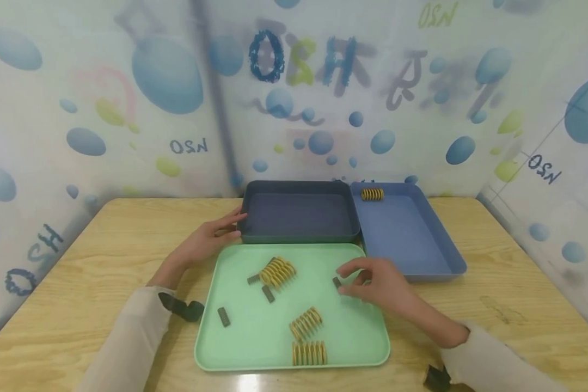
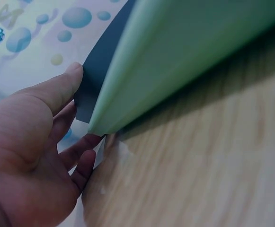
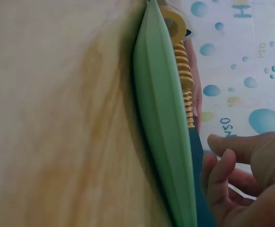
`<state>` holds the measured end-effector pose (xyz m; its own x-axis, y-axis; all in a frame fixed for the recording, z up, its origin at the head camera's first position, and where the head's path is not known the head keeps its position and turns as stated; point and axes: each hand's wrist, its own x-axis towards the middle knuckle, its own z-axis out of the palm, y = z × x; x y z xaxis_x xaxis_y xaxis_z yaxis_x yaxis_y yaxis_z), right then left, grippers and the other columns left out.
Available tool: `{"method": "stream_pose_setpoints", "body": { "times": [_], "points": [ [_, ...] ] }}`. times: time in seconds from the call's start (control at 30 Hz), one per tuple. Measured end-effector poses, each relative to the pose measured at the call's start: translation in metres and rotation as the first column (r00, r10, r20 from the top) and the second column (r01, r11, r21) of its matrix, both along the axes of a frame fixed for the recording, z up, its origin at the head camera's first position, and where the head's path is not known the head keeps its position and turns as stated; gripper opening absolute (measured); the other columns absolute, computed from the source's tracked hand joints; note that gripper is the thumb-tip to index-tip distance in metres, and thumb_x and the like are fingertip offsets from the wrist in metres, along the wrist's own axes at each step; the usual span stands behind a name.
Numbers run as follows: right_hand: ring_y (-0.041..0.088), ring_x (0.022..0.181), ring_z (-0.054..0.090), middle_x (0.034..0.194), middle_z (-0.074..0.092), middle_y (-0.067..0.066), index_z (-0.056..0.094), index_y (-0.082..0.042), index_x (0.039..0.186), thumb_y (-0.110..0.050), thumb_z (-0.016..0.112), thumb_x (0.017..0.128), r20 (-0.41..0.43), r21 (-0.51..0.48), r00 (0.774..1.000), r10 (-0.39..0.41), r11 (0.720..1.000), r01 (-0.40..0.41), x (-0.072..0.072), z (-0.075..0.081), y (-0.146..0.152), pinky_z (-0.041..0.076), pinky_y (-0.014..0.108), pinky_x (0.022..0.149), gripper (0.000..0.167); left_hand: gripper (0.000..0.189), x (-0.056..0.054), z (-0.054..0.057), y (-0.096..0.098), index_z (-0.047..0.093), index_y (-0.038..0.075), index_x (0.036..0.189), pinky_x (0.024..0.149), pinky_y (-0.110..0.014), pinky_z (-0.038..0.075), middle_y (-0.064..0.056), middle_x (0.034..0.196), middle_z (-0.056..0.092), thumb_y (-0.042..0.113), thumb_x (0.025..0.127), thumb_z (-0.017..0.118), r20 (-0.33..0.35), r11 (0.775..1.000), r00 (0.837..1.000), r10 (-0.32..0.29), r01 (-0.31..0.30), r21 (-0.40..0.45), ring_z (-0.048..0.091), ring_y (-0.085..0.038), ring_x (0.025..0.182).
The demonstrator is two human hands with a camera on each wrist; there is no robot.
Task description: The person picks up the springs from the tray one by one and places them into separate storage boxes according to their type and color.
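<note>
My left hand (image 1: pixel 208 239) rests with its fingertips at the left wall of the dark blue tray (image 1: pixel 299 239); in the left wrist view the thumb (image 2: pixel 66 85) lies against that wall. Over the right side of the green tray (image 1: pixel 255 348), my right hand (image 1: pixel 379 280) has its thumb and forefinger apart around a small dark spring (image 1: pixel 337 282). The right wrist view shows nothing between these fingertips. Larger gold springs (image 1: pixel 278 272) and several small dark springs (image 1: pixel 224 317) lie on the green tray, some overlapping at its upper left.
Behind the right hand stands a lighter blue tray (image 1: pixel 402 234) with one gold spring (image 1: pixel 372 194) at its far edge. All three trays sit close together on a wooden table (image 1: pixel 142 218). A patterned curtain (image 1: pixel 294 109) hangs behind the table.
</note>
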<state>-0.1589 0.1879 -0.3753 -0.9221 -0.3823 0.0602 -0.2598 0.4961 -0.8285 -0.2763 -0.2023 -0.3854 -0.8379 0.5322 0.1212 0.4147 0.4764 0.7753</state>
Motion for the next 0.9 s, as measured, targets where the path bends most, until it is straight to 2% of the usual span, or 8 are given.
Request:
{"method": "stream_pose_setpoints", "body": {
  "times": [0.13, 0.37, 0.57, 0.67, 0.9],
  "points": [
    [0.012, 0.07, 0.064, 0.1, 0.069, 0.001, 0.072, -0.013, 0.104, -0.024, 0.081, 0.077, -0.028, 0.024, 0.999, -0.026, 0.999, 0.027, 0.002, -0.003, -0.005, 0.053, 0.03, 0.055, 0.03, 0.052, -0.005, -0.007, -0.004, 0.04, 0.011, 0.146, 0.1, -0.048, 0.039, -0.002, 0.158, 0.019, 0.025, 0.099, 0.055, 0.005, 1.0, 1.0, -0.003, 0.003, 0.005, 0.044, -0.034, 0.128],
    [0.008, 0.069, 0.061, 0.098, 0.069, 0.0, 0.072, -0.013, 0.104, -0.02, 0.082, 0.076, -0.111, 0.065, 0.992, -0.062, 0.996, 0.069, 0.003, -0.008, -0.01, 0.051, 0.027, 0.057, 0.03, 0.052, -0.006, -0.006, -0.004, 0.041, 0.013, 0.146, 0.101, -0.048, 0.039, 0.0, 0.158, 0.02, 0.028, 0.098, 0.055, 0.011, 1.0, 1.0, 0.004, -0.004, 0.003, 0.044, -0.032, 0.129],
    [0.004, 0.067, 0.06, 0.095, 0.07, -0.004, 0.074, -0.014, 0.1, -0.017, 0.082, 0.075, -0.154, 0.095, 0.987, -0.046, 0.994, 0.061, 0.001, -0.013, -0.019, 0.05, 0.024, 0.061, 0.027, 0.052, -0.005, -0.005, -0.004, 0.041, 0.014, 0.146, 0.102, -0.048, 0.038, 0.002, 0.157, 0.02, 0.03, 0.098, 0.055, 0.015, 1.0, 1.0, 0.014, -0.014, -0.009, 0.043, -0.031, 0.129],
    [0.004, 0.067, 0.06, 0.094, 0.07, -0.005, 0.074, -0.014, 0.099, -0.014, 0.082, 0.076, -0.147, 0.106, 0.989, -0.032, 0.993, 0.048, 0.001, -0.016, -0.022, 0.05, 0.024, 0.062, 0.025, 0.051, -0.001, 0.0, -0.001, 0.041, 0.01, 0.146, 0.102, -0.049, 0.037, -0.002, 0.157, 0.02, 0.025, 0.099, 0.055, 0.023, 1.0, 1.0, 0.017, -0.017, -0.004, 0.043, -0.034, 0.129],
    [0.004, 0.069, 0.061, 0.093, 0.07, -0.007, 0.075, -0.017, 0.097, -0.009, 0.081, 0.075, -0.144, 0.112, 0.99, -0.004, 0.994, 0.021, -0.002, -0.018, -0.021, 0.051, 0.024, 0.064, 0.024, 0.048, 0.014, 0.021, 0.008, 0.041, 0.004, 0.144, 0.102, -0.051, 0.037, -0.013, 0.156, 0.02, 0.014, 0.099, 0.054, 0.045, 1.0, 0.999, 0.013, -0.013, 0.003, 0.042, -0.04, 0.128]
  ]
}}
